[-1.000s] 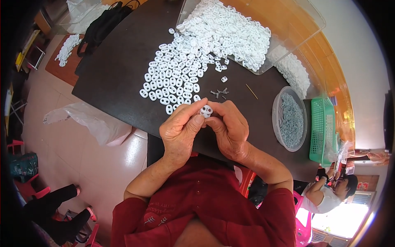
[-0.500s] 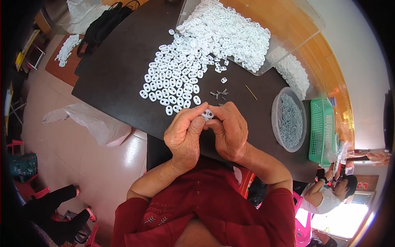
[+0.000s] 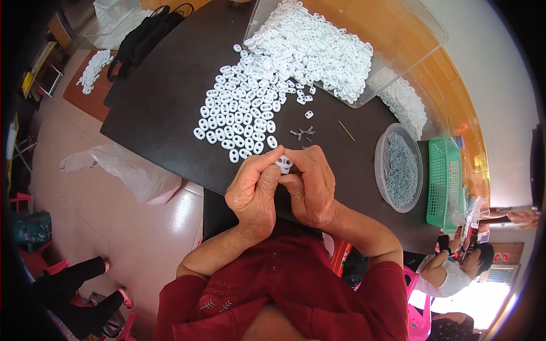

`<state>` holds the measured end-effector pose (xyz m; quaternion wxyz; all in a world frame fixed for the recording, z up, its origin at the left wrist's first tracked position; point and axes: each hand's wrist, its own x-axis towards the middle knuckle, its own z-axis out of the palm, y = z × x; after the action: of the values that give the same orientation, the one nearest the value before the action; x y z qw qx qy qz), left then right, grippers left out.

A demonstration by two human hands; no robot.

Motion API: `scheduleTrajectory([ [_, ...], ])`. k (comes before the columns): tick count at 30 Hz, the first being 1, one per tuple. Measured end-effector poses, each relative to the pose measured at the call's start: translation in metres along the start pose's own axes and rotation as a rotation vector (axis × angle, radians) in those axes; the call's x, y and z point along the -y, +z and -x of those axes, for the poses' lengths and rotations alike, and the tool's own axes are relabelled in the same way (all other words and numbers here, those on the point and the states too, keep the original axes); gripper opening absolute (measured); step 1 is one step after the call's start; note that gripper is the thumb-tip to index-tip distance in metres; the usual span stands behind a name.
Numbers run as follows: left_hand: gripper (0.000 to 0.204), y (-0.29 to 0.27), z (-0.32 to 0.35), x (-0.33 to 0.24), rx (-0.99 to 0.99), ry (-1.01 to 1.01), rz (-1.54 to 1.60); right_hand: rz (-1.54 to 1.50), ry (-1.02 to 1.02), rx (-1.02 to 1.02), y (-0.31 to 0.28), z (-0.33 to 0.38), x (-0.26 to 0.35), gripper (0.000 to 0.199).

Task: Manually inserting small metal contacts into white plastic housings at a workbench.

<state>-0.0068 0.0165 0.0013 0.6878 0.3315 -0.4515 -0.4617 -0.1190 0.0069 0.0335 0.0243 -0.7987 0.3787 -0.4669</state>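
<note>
Between my two hands is a small white plastic cord lock with two holes, seen as an oval shell [image 3: 284, 164] with a white part below it. My left hand [image 3: 252, 190] pinches it from the left between thumb and forefinger. From the other side, the thumb and forefinger of my right hand [image 3: 313, 190] close on it too, hiding part of it. Just beyond my fingers lie several small grey springs [image 3: 301, 134] and a single small white piece [image 3: 309, 114]. Many white two-holed ovals [image 3: 220, 134] spread over the dark table [image 3: 165, 108] ahead to the left.
A clear bin [image 3: 359, 104], tipped toward me, spills a heap of white pieces [image 3: 324, 51]. A thin brown stick [image 3: 346, 131] lies right of centre. Further right stand a round tub [image 3: 378, 182] of grey springs and a green basket [image 3: 437, 213]. Another person [image 3: 446, 278] sits at the right.
My hands have shifted slightly left and nearer to me with the cord lock. It has tilted, so more of its lower white part shows. The table's things stay put.
</note>
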Motion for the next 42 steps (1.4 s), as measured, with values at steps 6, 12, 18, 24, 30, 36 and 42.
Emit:
scheduleTrajectory([
  [6,0.019,0.001,0.002,-0.002,-0.005,0.003,0.042,0.026,-0.068,-0.015,0.0,0.0,-0.005,0.033],
  [12,0.017,0.006,0.003,-0.001,-0.03,0.059,0.071,0.091,-0.107,-0.026,0.0,0.0,-0.005,0.023],
  [18,0.016,0.009,0.003,0.003,-0.042,0.088,0.07,0.118,-0.141,-0.046,0.002,0.0,-0.009,0.024],
  [24,0.016,0.011,0.002,0.01,-0.049,0.092,0.063,0.142,-0.137,-0.035,0.004,0.005,-0.015,0.024],
  [30,0.016,0.01,-0.003,0.003,-0.025,-0.006,0.113,0.138,-0.13,-0.02,0.001,0.001,-0.018,0.023],
  [36,0.021,0.006,-0.008,-0.004,0.062,0.149,0.004,0.192,-0.193,-0.053,-0.004,-0.01,-0.012,0.023],
  [42,0.022,0.009,-0.001,0.0,0.049,-0.016,0.21,0.191,-0.17,-0.064,-0.005,-0.01,-0.01,0.021],
])
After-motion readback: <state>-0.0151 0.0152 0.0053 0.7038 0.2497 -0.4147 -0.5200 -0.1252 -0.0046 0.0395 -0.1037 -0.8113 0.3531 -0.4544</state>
